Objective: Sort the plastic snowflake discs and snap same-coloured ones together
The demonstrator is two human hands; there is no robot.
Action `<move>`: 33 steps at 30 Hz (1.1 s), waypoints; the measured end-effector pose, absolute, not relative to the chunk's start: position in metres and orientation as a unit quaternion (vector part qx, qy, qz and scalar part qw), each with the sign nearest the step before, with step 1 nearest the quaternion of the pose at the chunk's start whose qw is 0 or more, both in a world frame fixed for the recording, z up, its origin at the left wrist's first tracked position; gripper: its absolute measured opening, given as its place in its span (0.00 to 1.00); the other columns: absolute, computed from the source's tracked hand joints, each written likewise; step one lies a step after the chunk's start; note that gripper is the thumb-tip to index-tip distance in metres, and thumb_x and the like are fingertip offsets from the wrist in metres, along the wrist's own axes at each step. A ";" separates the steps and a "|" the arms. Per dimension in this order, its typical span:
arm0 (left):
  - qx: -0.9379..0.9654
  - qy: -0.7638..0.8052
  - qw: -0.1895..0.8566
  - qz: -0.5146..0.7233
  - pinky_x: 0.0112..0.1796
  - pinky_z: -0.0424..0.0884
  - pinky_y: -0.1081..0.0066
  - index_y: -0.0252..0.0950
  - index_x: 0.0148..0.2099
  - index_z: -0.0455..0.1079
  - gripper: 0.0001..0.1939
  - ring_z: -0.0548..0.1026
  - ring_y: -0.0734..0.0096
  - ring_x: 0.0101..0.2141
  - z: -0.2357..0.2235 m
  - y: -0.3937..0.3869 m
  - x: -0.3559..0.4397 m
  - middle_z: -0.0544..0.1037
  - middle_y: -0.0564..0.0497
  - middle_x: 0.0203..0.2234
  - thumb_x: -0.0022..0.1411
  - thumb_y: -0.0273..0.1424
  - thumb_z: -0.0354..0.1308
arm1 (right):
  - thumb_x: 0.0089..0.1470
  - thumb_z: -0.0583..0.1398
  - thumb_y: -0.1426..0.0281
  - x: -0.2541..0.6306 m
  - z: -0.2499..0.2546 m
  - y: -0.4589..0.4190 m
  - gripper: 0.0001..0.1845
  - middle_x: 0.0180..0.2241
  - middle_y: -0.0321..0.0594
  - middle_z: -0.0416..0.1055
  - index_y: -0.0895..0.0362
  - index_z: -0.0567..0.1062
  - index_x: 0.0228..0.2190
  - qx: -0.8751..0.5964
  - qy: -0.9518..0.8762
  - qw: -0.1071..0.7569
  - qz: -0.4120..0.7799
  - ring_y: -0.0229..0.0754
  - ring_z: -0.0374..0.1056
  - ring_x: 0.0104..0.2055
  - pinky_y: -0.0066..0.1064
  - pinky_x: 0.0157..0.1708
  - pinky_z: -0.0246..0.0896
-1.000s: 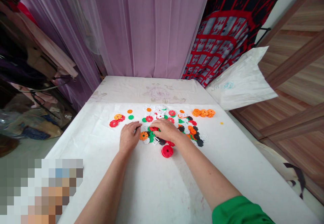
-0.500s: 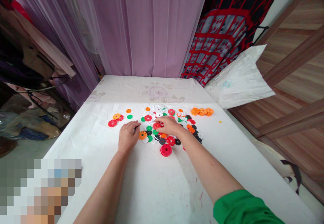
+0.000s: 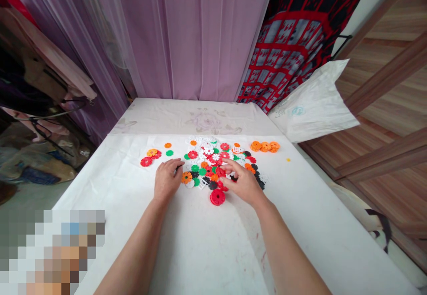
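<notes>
1. Nine o'clock from the disc pile: your left hand, fingers bent; cannot tell its grip.
2. Six o'clock: red stack.
3. Four o'clock: your right hand, thumb and fingertips parted around a red disc, pinch unclear.

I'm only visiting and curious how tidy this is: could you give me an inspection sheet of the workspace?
Surface: white-covered table, faint reddish marks on its near part.
Job's things: mixed flower-shaped discs; red disc stack at their near side; orange disc stacks beyond, to the right.
Clutter: small yellow piece, far right.
Grips: left hand beside the discs, fingers curled; right hand over them, fingers parted; whether either holds anything is unclear.
Cables: nothing seen.
Surroundings: purple curtain, white bag, hanging clothes.
</notes>
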State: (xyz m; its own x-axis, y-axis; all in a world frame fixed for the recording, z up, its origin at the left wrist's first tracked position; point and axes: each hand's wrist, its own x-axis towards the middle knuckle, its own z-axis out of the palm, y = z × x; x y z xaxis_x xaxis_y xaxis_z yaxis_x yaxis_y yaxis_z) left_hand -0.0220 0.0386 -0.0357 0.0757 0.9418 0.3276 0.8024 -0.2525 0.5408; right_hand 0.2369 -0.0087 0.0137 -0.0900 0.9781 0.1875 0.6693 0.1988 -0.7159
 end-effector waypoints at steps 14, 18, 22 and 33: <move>0.726 0.603 0.103 0.313 0.52 0.67 0.58 0.42 0.42 0.76 0.14 0.75 0.60 0.49 -0.034 0.039 -0.022 0.80 0.49 0.48 0.62 0.32 0.49 | 0.48 0.62 0.73 0.233 0.005 -0.059 0.33 0.46 0.39 0.77 0.48 0.67 0.57 -0.551 -0.786 0.256 0.115 0.47 0.72 0.46 0.42 0.48 0.68; 0.728 0.600 0.103 0.315 0.52 0.67 0.58 0.41 0.42 0.76 0.15 0.76 0.59 0.49 -0.033 0.039 -0.022 0.80 0.48 0.47 0.62 0.32 0.49 | 0.48 0.61 0.72 0.232 0.004 -0.060 0.33 0.49 0.40 0.75 0.49 0.67 0.57 -0.543 -0.796 0.247 0.100 0.49 0.71 0.49 0.45 0.51 0.67; 0.730 0.598 0.103 0.315 0.51 0.67 0.59 0.41 0.42 0.76 0.15 0.76 0.60 0.48 -0.033 0.039 -0.022 0.80 0.48 0.47 0.62 0.32 0.49 | 0.48 0.61 0.73 0.231 0.007 -0.059 0.32 0.48 0.40 0.76 0.49 0.68 0.56 -0.536 -0.802 0.246 0.093 0.49 0.72 0.48 0.44 0.50 0.68; 0.730 0.598 0.102 0.314 0.52 0.67 0.59 0.39 0.42 0.76 0.15 0.76 0.60 0.49 -0.032 0.039 -0.021 0.80 0.47 0.47 0.61 0.32 0.49 | 0.49 0.62 0.72 0.230 0.010 -0.061 0.31 0.48 0.41 0.76 0.51 0.69 0.56 -0.530 -0.809 0.243 0.080 0.48 0.71 0.48 0.43 0.50 0.67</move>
